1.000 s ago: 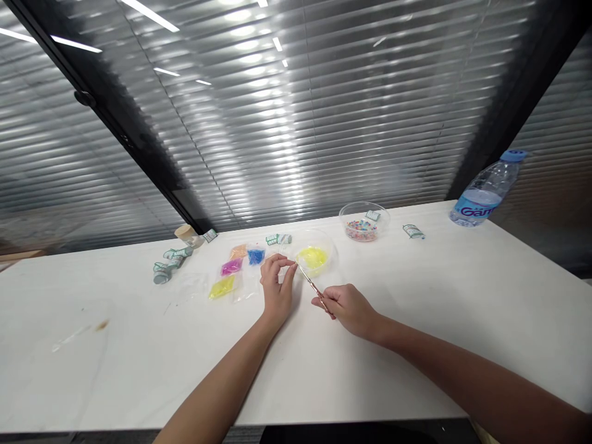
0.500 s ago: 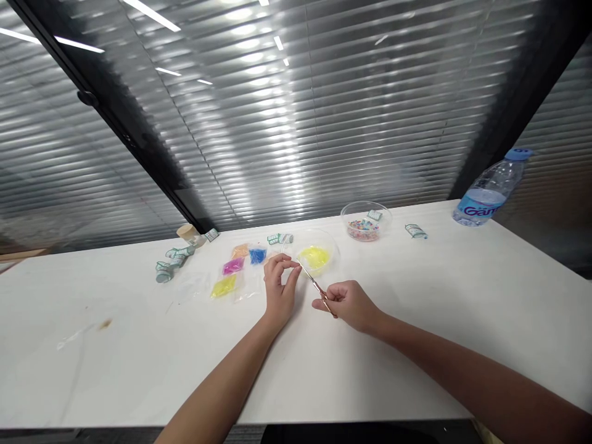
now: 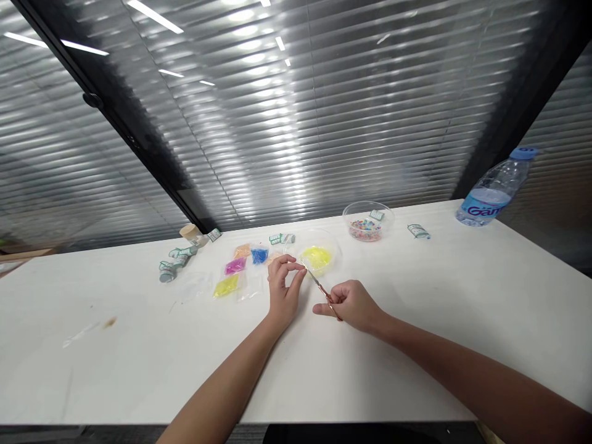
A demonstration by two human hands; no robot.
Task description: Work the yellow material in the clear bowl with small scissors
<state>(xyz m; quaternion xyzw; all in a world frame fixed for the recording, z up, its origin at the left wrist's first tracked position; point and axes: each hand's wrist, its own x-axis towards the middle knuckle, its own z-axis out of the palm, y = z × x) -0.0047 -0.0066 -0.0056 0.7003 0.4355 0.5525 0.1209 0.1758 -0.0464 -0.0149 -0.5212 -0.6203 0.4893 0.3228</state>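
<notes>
White surface (image 3: 185, 357) before slatted blinds (image 3: 259, 135). The right hand (image 3: 355, 306) holds scissors (image 3: 328, 298), fingers closed on the handles, blades directed at the left hand (image 3: 284, 290), whose thumb and forefinger meet at the tips; anything pinched there is too small to identify. Just beyond lies a clear bowl (image 3: 337, 264) containing yellow material (image 3: 317, 257); beside the left hand, colored packets (image 3: 226, 285).

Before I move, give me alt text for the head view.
The right hand holds scissors, their tips at the pinching left hand, by a clear yellow-filled bowl. Left of it lie coloured bags; to the right stand a bead bowl and, farther along, a bottle.
</notes>
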